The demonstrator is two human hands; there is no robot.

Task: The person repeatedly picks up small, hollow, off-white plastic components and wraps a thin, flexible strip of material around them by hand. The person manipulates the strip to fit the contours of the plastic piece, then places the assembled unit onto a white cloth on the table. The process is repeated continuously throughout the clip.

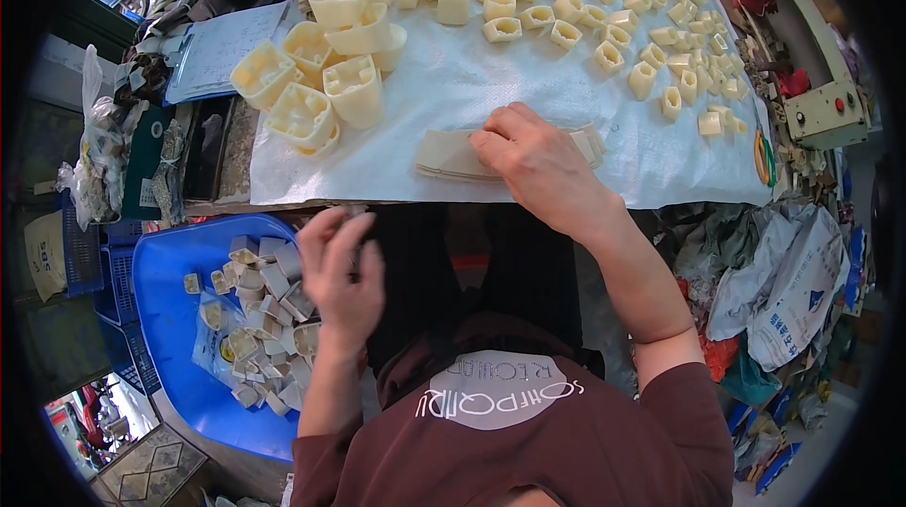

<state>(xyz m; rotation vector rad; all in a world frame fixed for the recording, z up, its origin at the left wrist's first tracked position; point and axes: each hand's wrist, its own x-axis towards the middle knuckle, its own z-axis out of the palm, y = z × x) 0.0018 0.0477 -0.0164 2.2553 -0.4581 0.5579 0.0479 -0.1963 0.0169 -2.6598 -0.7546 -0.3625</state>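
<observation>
On the white sheet (368, 172) near the table's front edge lies a low stack of flat beige strips (444, 150). My right hand (533, 158) is over the stack, its fingers bent and pressed together on the strips; the palm hides the middle of them. My left hand (342, 276) is off the table, beside the right rim of a blue tub (165, 318). Its fingers are apart and partly blurred, and I make out nothing held in them. Several pale, box-like hollow pieces (269, 295) lie heaped in the tub.
Large cream hollow blocks (354, 92) are stacked at the table's left. Many small cream hollow pieces (500, 29) spread across the far side. Scissors (763, 158) lie at the right edge, near a control box (829, 115). Plastic sacks (779, 280) are piled below right.
</observation>
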